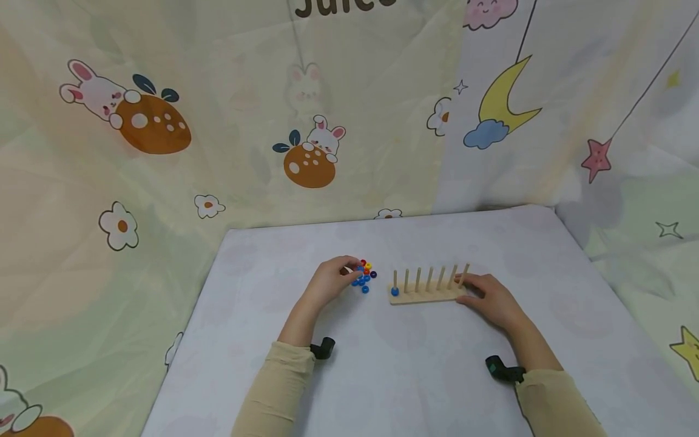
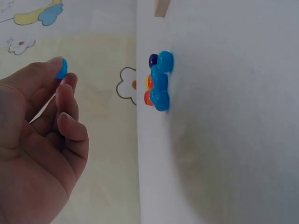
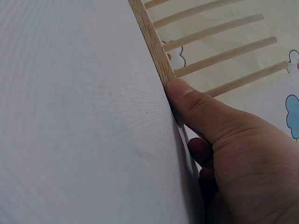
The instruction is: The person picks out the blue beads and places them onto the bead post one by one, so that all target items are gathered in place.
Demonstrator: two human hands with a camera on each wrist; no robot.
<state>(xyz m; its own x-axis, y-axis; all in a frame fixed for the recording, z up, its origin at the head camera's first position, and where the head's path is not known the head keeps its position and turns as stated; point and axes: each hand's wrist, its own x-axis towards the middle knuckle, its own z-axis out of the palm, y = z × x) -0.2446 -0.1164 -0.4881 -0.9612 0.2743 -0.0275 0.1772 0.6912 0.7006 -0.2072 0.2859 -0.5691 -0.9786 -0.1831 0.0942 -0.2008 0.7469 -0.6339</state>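
My left hand [image 1: 330, 282] pinches a blue bead [image 2: 62, 69] between thumb and index finger, held up off the table. Beside and below it lies a small cluster of beads [image 2: 160, 80], mostly blue, with red, yellow, orange and dark purple ones. To the right stands a wooden peg rack [image 1: 426, 296], a flat base with a row of upright pegs. One blue bead [image 1: 395, 292] sits at the foot of its leftmost peg. At the rack's right end, my right hand [image 1: 494, 300] grips the base, the thumb [image 3: 180, 91] on its near edge.
A white cloth covers the table [image 1: 404, 376], whose back edge meets a patterned curtain [image 1: 235, 164] with cartoon rabbits. Black wrist cameras are strapped to both forearms. A single blue bead [image 1: 365, 289] lies at the near side of the cluster.
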